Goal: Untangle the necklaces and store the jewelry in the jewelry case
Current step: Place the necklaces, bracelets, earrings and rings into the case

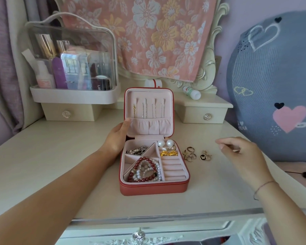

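Red jewelry case point(154, 187) sits open on cream dressing table point(60, 156), lid point(148, 96) upright. Left hand point(117, 138) grips the lid's left edge, thumb on the pink lining, fingers hidden behind.

Inside lid: thin necklaces point(154, 108) hang side by side, lower ends tucked into the gathered pocket.

Case base:
- Near-left compartment: red and pearl bead bracelets point(145, 169).
- Far-left compartment: a silver piece point(136, 150).
- Far-right corner: two pearl earrings point(165, 143) and gold pieces point(169, 153), at the far end of the ring rolls point(173, 169).

Right of the case, on the table: cluster of gold rings point(190, 154), with a black butterfly ring point(202, 157) just beyond them. Right hand point(242, 152) hovers farther right of the case, above the table, fingers loosely curled and holding nothing.
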Demonstrator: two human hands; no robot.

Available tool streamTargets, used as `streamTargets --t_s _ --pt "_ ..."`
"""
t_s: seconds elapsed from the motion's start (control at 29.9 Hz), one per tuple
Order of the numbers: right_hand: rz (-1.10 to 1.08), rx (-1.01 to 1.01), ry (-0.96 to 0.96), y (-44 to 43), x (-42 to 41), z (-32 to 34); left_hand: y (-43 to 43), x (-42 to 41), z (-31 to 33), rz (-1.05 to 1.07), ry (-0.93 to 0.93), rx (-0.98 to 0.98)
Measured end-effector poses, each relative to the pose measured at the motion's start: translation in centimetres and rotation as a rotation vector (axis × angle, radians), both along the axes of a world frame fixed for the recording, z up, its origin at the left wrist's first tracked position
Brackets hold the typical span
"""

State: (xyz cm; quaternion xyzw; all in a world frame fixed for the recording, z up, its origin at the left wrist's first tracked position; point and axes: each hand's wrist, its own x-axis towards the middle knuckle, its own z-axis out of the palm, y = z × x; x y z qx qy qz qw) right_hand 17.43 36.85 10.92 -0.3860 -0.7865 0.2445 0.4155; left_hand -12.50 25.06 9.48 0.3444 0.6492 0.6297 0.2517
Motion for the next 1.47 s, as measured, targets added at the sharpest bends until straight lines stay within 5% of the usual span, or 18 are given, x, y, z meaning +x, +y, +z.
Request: streamTargets --t_s 0.64,0.9,1.04,1.14,1.47 --pt "0.079 0.048 -0.332 0.1 -2.5 -1.5 -0.2 0.6 0.2 0.016 0.015 0.015" --pt "0.082 -0.038 -0.202 -1.3 -3.0 -1.0 -0.1 0.3 0.0 0.005 0.0 0.025" --pt "0.348 -0.247 -0.003 -3.2 -4.2 1.2 0.0 0.1 -0.1 0.008 -0.007 0.018" --pt "0.496 -0.297 -0.035 -4.6 -6.0 1.6 -0.1 0.2 0.0 0.005 0.009 0.019" --pt "0.426 -0.287 -0.08 -5.4 -8.5 1.4 0.0 -0.1 -0.2 -0.011 -0.003 0.024"
